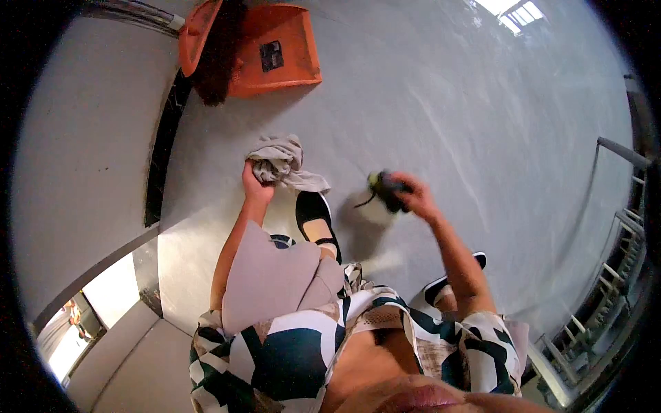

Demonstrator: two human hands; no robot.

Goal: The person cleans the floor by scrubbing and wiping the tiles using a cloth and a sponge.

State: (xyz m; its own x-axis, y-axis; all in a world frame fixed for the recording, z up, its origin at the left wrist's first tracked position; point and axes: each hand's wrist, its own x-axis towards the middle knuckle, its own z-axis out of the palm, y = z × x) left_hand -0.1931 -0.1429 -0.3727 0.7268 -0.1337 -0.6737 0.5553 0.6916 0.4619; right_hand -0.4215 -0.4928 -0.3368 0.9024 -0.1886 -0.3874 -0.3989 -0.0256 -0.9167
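My left hand (258,184) is closed around a crumpled beige-grey cloth (279,158), held out ahead of my left foot; one end of the cloth trails down to the right, close to the black shoe (313,208). My right hand (417,197) grips a small dark object (390,190) with a yellow-green part at its far end. A thin black strap or cord sticks out of it to the left. Motion blurs this object, so its exact kind does not show. Its shadow falls on the grey floor (413,124) below.
An orange dustpan (292,48) and a dark-bristled broom (215,69) lie at the upper left, beside the wall (96,131). Metal railing-like bars (620,227) run along the right side. A bright opening (79,330) shows at the lower left.
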